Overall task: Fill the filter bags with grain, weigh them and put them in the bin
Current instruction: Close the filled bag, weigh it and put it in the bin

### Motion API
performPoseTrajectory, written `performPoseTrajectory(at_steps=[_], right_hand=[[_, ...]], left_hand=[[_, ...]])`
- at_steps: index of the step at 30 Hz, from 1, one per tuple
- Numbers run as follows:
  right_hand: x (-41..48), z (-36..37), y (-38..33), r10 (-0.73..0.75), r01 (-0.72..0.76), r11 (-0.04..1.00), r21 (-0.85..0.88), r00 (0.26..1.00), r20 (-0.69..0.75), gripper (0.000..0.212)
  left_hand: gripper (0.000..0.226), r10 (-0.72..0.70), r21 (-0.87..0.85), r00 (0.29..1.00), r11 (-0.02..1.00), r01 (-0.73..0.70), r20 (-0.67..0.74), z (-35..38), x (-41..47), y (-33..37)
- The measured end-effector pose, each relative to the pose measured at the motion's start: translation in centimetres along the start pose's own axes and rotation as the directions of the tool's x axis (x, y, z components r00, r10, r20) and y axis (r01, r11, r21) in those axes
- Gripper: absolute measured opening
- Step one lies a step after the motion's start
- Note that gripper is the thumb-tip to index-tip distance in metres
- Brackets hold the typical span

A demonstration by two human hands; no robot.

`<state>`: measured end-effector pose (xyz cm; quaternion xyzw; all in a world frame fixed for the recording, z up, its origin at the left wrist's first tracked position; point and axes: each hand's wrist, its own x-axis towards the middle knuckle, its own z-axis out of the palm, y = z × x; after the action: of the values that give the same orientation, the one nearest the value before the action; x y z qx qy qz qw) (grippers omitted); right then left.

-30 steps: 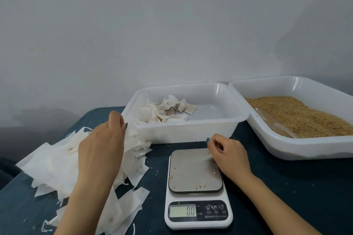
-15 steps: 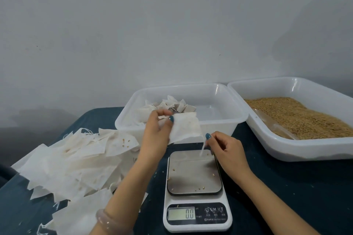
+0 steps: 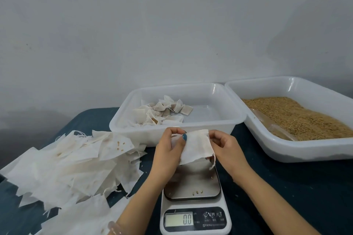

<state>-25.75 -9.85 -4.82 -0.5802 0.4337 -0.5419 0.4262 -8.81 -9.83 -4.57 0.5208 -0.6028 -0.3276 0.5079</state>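
Observation:
An empty white filter bag (image 3: 196,146) is held above the kitchen scale (image 3: 194,206), whose display reads 0.0. My left hand (image 3: 168,150) pinches the bag's left edge with the thumb on top. My right hand (image 3: 226,148) pinches its right edge, and a drawstring hangs from that corner. A white bin (image 3: 236,118) behind the hands holds several filled bags (image 3: 164,112). To the right, a second white tub (image 3: 298,150) holds brown grain (image 3: 298,116).
A loose pile of empty filter bags (image 3: 72,162) covers the table's left side, with stray grains on some. A few grains lie on the scale's steel plate. The dark blue table (image 3: 296,196) meets a grey wall behind the tubs.
My left hand left the pile with one bag and carried it right over the scale. My right hand rose from the scale and took the bag's right edge.

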Motion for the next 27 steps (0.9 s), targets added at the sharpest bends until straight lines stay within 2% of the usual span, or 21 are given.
performPoseTrajectory(at_steps=[4, 9, 13, 15, 17, 18, 20, 21, 23, 27], right_hand=[[0.2, -0.4, 0.3, 0.0, -0.005, 0.998, -0.058, 0.997, -0.072, 0.013], [0.2, -0.5, 0.2, -0.022, 0.021, 1.0, -0.009, 0.995, -0.101, 0.008], [0.1, -0.5, -0.1, -0.229, 0.203, 0.962, -0.182, 0.964, -0.132, 0.02], [-0.1, -0.5, -0.2, -0.343, 0.301, 0.91, -0.285, 0.933, -0.11, 0.02], [-0.4, -0.5, -0.5, -0.42, 0.388, 0.871, -0.301, 0.906, -0.05, 0.006], [-0.5, -0.4, -0.6, -0.45, 0.426, 0.859, -0.286, 0.893, -0.021, 0.01], [-0.8, -0.3, -0.5, -0.511, 0.497, 0.823, -0.275, 0.859, 0.027, 0.04], [-0.9, -0.3, -0.7, -0.535, 0.526, 0.805, -0.273, 0.844, 0.05, 0.048], [-1.1, -0.1, -0.9, -0.57, 0.569, 0.772, -0.284, 0.817, 0.088, 0.05], [-0.9, -0.1, -1.0, -0.608, 0.597, 0.718, -0.359, 0.788, 0.094, 0.043]], left_hand=[[0.007, 0.046, 0.036, 0.998, 0.998, -0.044, -0.053, -0.3, -0.2, -0.1], [0.003, 0.052, 0.023, 0.995, 0.998, -0.05, -0.08, -0.6, -0.2, 0.2], [0.005, 0.062, -0.023, 0.987, 0.998, -0.067, -0.145, -0.7, -0.3, 0.3], [0.007, 0.049, -0.05, 0.984, 0.997, -0.059, -0.173, -0.8, -0.2, 0.4], [0.008, 0.019, -0.081, 0.983, 0.996, -0.035, -0.181, -0.8, -0.1, 0.5], [0.008, 0.008, -0.09, 0.984, 0.996, -0.024, -0.175, -0.8, -0.1, 0.5], [0.011, -0.014, -0.105, 0.989, 0.995, -0.002, -0.15, -0.8, -0.2, 0.6], [0.012, -0.025, -0.115, 0.991, 0.993, 0.01, -0.131, -0.8, -0.2, 0.7], [0.012, -0.029, -0.119, 0.995, 0.993, 0.018, -0.096, -0.8, -0.3, 0.8], [0.013, 0.014, -0.061, 0.999, 0.998, -0.016, -0.031, -0.9, -0.4, 0.9]])
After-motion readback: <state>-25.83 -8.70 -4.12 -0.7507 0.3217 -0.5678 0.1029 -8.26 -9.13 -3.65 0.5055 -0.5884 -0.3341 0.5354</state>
